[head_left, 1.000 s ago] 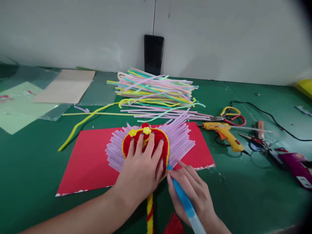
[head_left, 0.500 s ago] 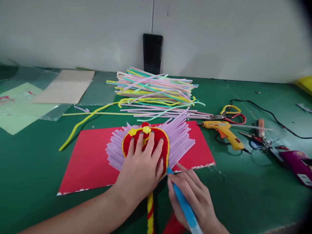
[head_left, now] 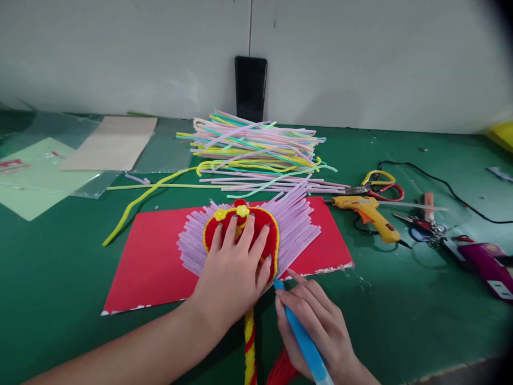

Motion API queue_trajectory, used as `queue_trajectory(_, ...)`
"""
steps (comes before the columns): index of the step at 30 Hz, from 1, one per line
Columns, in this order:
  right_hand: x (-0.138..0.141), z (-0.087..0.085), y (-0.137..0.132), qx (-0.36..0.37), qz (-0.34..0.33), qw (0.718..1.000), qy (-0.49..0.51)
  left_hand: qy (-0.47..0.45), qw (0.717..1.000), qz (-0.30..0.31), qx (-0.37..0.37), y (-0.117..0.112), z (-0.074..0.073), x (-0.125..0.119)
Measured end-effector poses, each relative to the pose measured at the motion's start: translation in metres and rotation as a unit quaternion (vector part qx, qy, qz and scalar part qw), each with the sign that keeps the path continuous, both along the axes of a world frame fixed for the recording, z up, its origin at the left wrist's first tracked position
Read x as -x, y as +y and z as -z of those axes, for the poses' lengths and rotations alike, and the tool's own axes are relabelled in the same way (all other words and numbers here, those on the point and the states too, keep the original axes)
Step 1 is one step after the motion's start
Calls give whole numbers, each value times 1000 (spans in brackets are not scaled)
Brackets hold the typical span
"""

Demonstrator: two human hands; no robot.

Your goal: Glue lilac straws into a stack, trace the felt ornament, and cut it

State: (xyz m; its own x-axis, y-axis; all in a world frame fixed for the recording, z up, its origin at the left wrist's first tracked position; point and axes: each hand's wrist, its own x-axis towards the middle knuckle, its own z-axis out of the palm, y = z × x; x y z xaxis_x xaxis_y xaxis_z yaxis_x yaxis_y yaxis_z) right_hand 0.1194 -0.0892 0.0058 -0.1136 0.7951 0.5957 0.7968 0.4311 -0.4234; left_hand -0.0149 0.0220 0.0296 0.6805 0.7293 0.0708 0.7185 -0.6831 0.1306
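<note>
Two grips | left hand (head_left: 234, 275) spread on fan (head_left: 298, 224) | right hand (head_left: 324, 321) pinching pen (head_left: 306, 345) at fan edge

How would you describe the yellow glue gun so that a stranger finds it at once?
Start at the green table, then the red sheet on it. Just right of that sheet's far corner lies the glue gun: pistol-shaped, yellow and orange, unlike the scissors behind it.

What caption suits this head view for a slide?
Left hand presses a red fuzzy fan on red card; right hand holds a blue pen-shaped tool.
</note>
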Motion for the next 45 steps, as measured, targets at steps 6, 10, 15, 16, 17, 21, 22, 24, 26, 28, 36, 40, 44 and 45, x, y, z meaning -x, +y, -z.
queue_trajectory(6,-1,-1,0,-22,60,998,15,8,998,19,61,9,-7,8)
queue_trajectory(10,-1,-2,1,4,67,998,22,12,998,12,57,10,-6,8)
queue_trajectory(15,1,-4,3,13,57,998,26,25,998,13,57,9,-8,5)
queue_trajectory(16,2,-5,3,11,48,999,23,27,998,13,57,9,-8,4)
queue_trajectory(17,2,-5,3,9,37,999,20,28,998,12,56,9,-8,4)
queue_trajectory(21,2,-5,2,5,13,1000,19,23,999,12,48,9,-7,4)
queue_trajectory(22,1,-5,2,2,20,1000,19,22,999,12,47,9,-7,4)
queue_trajectory(24,1,-5,2,-4,41,999,18,22,999,12,46,9,-7,4)
queue_trajectory(26,1,-5,3,-1,47,999,12,21,999,16,44,9,-7,4)
queue_trajectory(28,1,-4,3,6,34,999,9,19,999,19,40,10,-7,4)
queue_trajectory(36,2,-1,0,-3,6,1000,18,21,999,17,33,9,-7,4)
queue_trajectory(40,2,-2,0,5,-8,1000,5,24,999,17,33,9,-7,3)
queue_trajectory(44,3,-2,-1,5,-24,1000,15,22,999,19,30,9,-7,3)
queue_trajectory(45,3,-2,-1,4,-19,1000,19,21,999,21,30,9,-7,3)
